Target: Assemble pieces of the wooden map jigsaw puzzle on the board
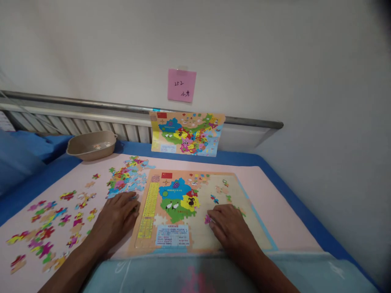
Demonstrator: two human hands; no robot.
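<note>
A map jigsaw puzzle point(177, 191) lies in its tray before me, its left part filled with pieces and its right part mostly bare board. Over that bare part is my right hand point(230, 228), its fingertips closed on a purple puzzle piece point(208, 219). Several loose pieces, one of them blue and red point(214, 199), lie on the board beyond it. My left hand point(119, 213) rests left of the tray with its fingers curled together; what they hold, if anything, is hidden. Just beyond it sits a joined cluster of map pieces point(124, 177).
Scattered puzzle pieces point(45, 232) cover the pink surface point(94, 165) at the left. A beige basket point(91, 146) with a few pieces stands at the back left. A printed reference map point(187, 134) leans against the rail point(253, 122). A pink note point(181, 85) hangs on the wall.
</note>
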